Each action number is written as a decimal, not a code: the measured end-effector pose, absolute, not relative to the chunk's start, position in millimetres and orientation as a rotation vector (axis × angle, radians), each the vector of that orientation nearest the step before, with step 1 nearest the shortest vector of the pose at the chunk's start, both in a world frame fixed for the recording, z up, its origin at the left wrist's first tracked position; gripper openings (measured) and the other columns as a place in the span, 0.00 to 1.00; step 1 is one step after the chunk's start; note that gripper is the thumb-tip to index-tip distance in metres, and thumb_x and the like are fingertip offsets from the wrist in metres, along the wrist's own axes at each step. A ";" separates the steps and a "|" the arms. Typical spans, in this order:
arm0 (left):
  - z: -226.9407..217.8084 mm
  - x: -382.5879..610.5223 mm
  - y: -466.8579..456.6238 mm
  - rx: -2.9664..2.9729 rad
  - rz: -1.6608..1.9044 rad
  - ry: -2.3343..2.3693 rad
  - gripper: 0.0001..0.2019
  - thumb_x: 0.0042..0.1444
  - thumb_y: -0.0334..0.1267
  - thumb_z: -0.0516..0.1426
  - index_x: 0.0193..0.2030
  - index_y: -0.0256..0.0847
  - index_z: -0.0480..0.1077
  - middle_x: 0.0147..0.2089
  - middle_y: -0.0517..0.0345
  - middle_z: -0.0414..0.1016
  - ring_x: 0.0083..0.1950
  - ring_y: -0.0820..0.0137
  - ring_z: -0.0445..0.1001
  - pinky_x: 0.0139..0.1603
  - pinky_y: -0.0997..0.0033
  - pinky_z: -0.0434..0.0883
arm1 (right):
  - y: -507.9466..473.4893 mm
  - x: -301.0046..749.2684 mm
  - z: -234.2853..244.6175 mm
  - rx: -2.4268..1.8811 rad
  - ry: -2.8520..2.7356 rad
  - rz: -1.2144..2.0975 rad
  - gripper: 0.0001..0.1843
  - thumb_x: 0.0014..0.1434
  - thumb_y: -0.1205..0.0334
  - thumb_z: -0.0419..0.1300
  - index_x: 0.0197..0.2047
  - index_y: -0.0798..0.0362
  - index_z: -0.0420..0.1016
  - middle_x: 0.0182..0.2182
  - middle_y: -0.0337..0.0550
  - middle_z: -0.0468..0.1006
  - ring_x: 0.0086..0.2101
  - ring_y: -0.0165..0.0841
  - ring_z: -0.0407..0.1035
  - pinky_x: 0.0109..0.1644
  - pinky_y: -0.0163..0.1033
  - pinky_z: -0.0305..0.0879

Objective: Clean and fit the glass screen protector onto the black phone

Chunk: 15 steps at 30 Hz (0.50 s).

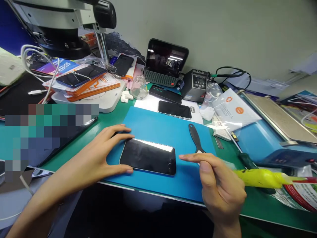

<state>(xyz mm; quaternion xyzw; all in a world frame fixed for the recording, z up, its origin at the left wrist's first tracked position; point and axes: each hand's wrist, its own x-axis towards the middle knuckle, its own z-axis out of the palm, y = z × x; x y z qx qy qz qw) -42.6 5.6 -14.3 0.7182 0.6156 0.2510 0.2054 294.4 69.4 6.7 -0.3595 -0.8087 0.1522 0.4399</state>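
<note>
A smartphone with a dark glossy screen lies flat on a blue mat. My left hand holds its left end, with the thumb at the near edge and fingers at the far edge. Just right of the phone is my right hand, its index finger stretched toward the phone's right edge without touching. The other fingers are curled and partly hidden; I see nothing in them. Behind that index finger lies a black-handled tool. A yellow-green bottle-shaped thing shows beside the right hand, blurred; whether they touch, I cannot tell.
Two more phones lie beyond the mat. A microscope overhangs the left side, near stacked orange-and-white boxes. At the back stand a glass jar, a dark-screened device and a black control unit. A blue machine stands right.
</note>
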 end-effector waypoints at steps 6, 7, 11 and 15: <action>-10.2 -39.4 4.8 2.011 0.705 1.716 0.38 0.61 0.66 0.69 0.74 0.57 0.69 0.82 0.50 0.63 0.83 0.43 0.62 0.83 0.35 0.62 | 67.2 291.3 13.6 -0.831 -2.142 0.365 0.11 0.74 0.67 0.58 0.44 0.47 0.81 0.40 0.41 0.90 0.39 0.39 0.85 0.49 0.48 0.79; -9.4 -39.1 4.8 2.012 0.704 1.717 0.38 0.62 0.66 0.68 0.74 0.57 0.69 0.81 0.50 0.63 0.83 0.43 0.63 0.83 0.35 0.63 | 67.3 290.7 14.8 -0.833 -2.149 0.365 0.11 0.75 0.66 0.57 0.43 0.47 0.81 0.39 0.41 0.90 0.39 0.39 0.85 0.49 0.48 0.80; -6.7 -38.6 5.2 2.020 0.703 1.720 0.38 0.61 0.67 0.69 0.73 0.56 0.70 0.81 0.49 0.65 0.82 0.43 0.65 0.83 0.36 0.63 | 68.0 289.5 16.4 -0.821 -2.190 0.366 0.14 0.75 0.64 0.56 0.41 0.47 0.82 0.37 0.41 0.90 0.37 0.38 0.84 0.50 0.47 0.80; -4.8 -37.7 5.8 2.016 0.697 1.717 0.38 0.61 0.67 0.68 0.73 0.55 0.71 0.81 0.48 0.64 0.82 0.44 0.64 0.83 0.36 0.63 | 69.9 289.4 15.5 -0.791 -2.212 0.361 0.14 0.75 0.64 0.56 0.40 0.47 0.83 0.37 0.41 0.89 0.37 0.38 0.84 0.46 0.46 0.77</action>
